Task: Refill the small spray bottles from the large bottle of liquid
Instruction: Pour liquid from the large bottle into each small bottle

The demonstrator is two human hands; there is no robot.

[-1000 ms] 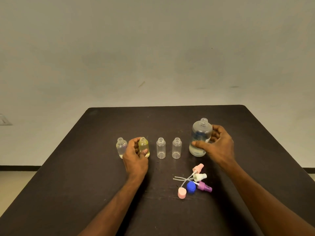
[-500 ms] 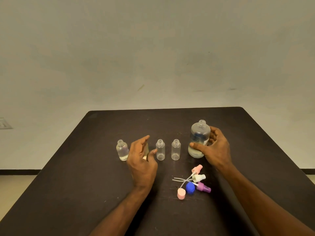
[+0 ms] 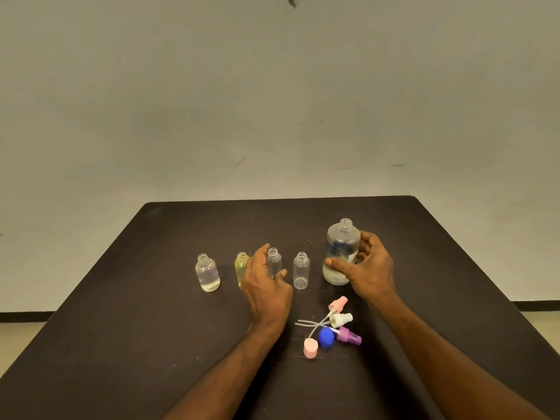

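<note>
text: none legible | large bottle (image 3: 341, 253) label: blurred blue print

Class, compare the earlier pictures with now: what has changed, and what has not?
The left hand let go of the yellow bottle and moved right, now open around the third small bottle. The right hand still grips the large bottle; bottles and caps stay put.
</note>
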